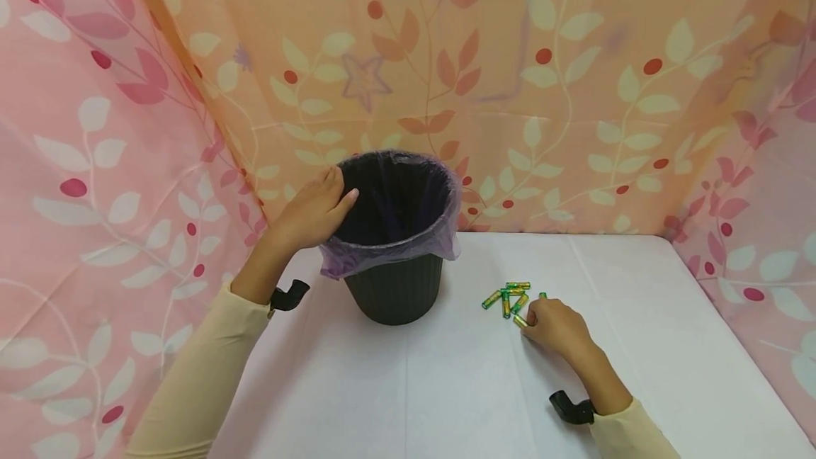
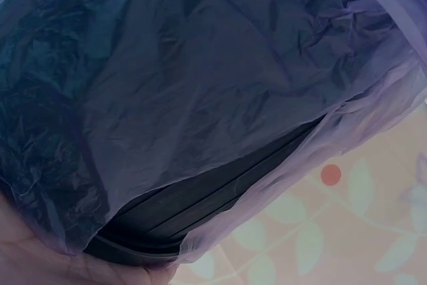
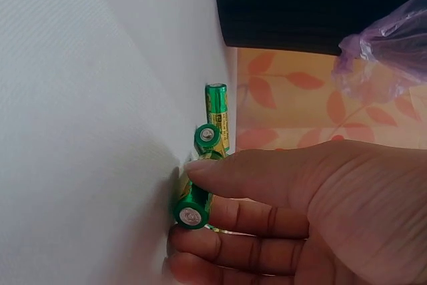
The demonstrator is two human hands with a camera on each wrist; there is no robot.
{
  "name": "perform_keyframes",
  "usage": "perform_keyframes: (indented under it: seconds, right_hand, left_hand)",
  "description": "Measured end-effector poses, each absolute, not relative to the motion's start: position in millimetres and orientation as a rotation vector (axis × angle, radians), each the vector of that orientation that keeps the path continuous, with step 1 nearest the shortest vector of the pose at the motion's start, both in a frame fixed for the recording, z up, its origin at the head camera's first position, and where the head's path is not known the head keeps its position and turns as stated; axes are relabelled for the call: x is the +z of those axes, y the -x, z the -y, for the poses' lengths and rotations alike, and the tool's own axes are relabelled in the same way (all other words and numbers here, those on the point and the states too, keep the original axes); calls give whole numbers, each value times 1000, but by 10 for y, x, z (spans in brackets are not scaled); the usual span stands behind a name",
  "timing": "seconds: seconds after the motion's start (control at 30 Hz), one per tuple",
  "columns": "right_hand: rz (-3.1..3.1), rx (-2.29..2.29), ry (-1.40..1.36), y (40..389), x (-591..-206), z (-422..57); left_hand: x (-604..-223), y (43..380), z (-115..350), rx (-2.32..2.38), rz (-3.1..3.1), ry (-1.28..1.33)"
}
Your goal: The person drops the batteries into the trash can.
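Note:
A black trash bin [image 1: 397, 292] stands on the table, lined with a thin purple plastic bag [image 1: 451, 236] folded over its rim. My left hand [image 1: 312, 210] grips the bin's left rim, thumb towards the opening. In the left wrist view the bag [image 2: 200, 118] fills most of the frame, and part of the hand shows at the bottom left. To the right of the bin lies a loose group of green and gold batteries [image 1: 506, 303]. My right hand [image 1: 561, 328] is at their near side, pinching one battery [image 3: 191, 213] between thumb and fingers.
A white cloth covers the table [image 1: 459, 388]. Floral curtains [image 1: 574, 126] hang behind it and along both sides. Each wrist carries a small black camera mount [image 1: 570, 408]. One battery [image 1: 542, 295] shows just beyond the right hand.

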State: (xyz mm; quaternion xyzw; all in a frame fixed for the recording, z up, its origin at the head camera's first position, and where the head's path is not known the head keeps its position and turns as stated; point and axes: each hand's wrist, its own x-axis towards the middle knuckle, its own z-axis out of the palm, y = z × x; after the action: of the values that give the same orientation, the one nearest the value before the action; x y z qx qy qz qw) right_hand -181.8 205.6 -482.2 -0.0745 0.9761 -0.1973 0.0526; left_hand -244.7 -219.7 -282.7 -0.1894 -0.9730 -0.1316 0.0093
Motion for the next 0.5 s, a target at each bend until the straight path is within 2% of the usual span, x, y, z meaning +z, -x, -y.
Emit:
perform_keyframes:
  seconds: [0.5]
  right_hand:
    - [-2987, -619, 276, 1828, -4788, -2054]
  left_hand:
    - [-2828, 2411, 2180, -391, 3035, 564]
